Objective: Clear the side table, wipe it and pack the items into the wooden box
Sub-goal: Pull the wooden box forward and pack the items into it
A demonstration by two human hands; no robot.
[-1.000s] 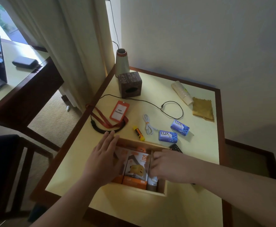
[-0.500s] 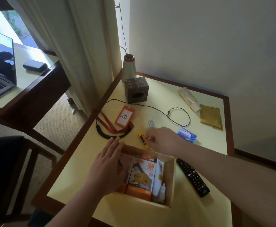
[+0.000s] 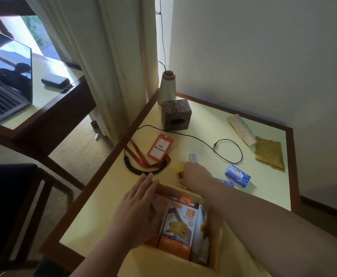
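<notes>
hands at the wooden box, items still spread on tabletop

wooden box point(image 3: 215, 246) on near part of the tabletop point(image 3: 107, 212), open top. inside: orange charger pack point(image 3: 180, 226) marked 25w, standing upright; white tube point(image 3: 200, 232) squeezed in on its right; another orange pack point(image 3: 159, 200) on the left, mostly hidden.

left hand point(image 3: 137, 214) flat over left side of box, fingers straight and released, tips reaching past the far rim. right hand point(image 3: 197, 174) beyond far rim of box, down over small yellow-orange item point(image 3: 180, 172) and end of white cable point(image 3: 193, 157); fingers hidden under the hand, cannot tell if grasping anything.

two blue soap bars: one point(image 3: 237, 175) free on tabletop right of the right hand, other point(image 3: 226, 182) mostly covered by the forearm. orange pass holder point(image 3: 160, 147) with red lanyard point(image 3: 141, 156) left of the right hand. black cable point(image 3: 229, 150) looped across the middle. brown cube box point(image 3: 176, 114) with round hole at far left corner, cone vase point(image 3: 167, 86) behind it. stack of paper cups point(image 3: 241, 127) lying on its side, touching yellow cloth point(image 3: 269, 154) at far right.
</notes>
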